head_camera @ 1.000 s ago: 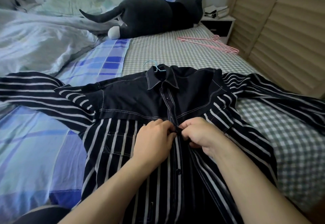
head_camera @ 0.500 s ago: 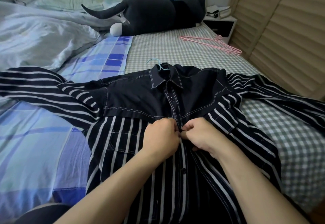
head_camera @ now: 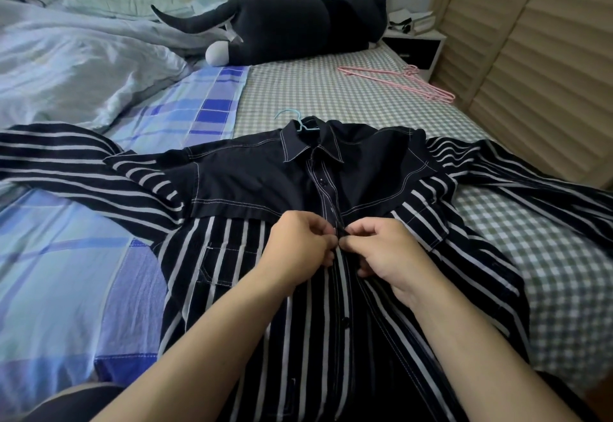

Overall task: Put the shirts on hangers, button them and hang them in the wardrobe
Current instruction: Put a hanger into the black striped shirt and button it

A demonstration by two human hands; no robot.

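While the striped shirt lay flat on the bed — blue hanger inside — left hand and right hand both pinched its front placket.

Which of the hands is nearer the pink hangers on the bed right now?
Right. The right hand pinches the shirt placket, below-left of the pink hangers; the left hand pinches it farther left.

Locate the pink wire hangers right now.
In the head view, the pink wire hangers lie far right on the green checked bedsheet, beside the white nightstand, right of the dark plush cat.
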